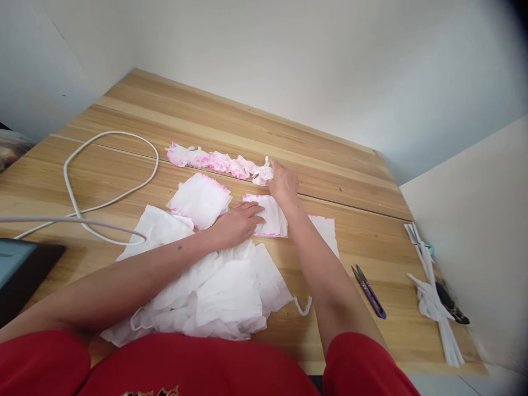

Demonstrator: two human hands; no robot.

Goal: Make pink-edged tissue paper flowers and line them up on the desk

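Broadly, the wooden table [350,176] stretches under and beyond the fingers of both hands. Next in size, a heap of thin white sheets [231,291] lies nearer the body than the left hand [238,224], partly under that forearm. Well off to the left of those fingers, a white cable [119,132] loops across the wood, with a dark-framed screen [16,261] nearer the body.

Just past the left fingers and reaching to the right hand [285,181] runs a row of ruffled pink-and-white pieces [220,161]. The right fingers are bent down at its right end; whether they pinch the last piece or only touch it, I cannot tell.

Well to the right of the right fingers, towards the body, lies a knotted bundle of white strips [431,300]. A fanned stack [200,199] with pink edges sits left of the left fingers; a smaller pink-edged stack [274,217] is partly beneath them, and they lie extended and close together on it. Purple-handled snips [370,292] rest between the right fingers and the bundle, nearer the body.
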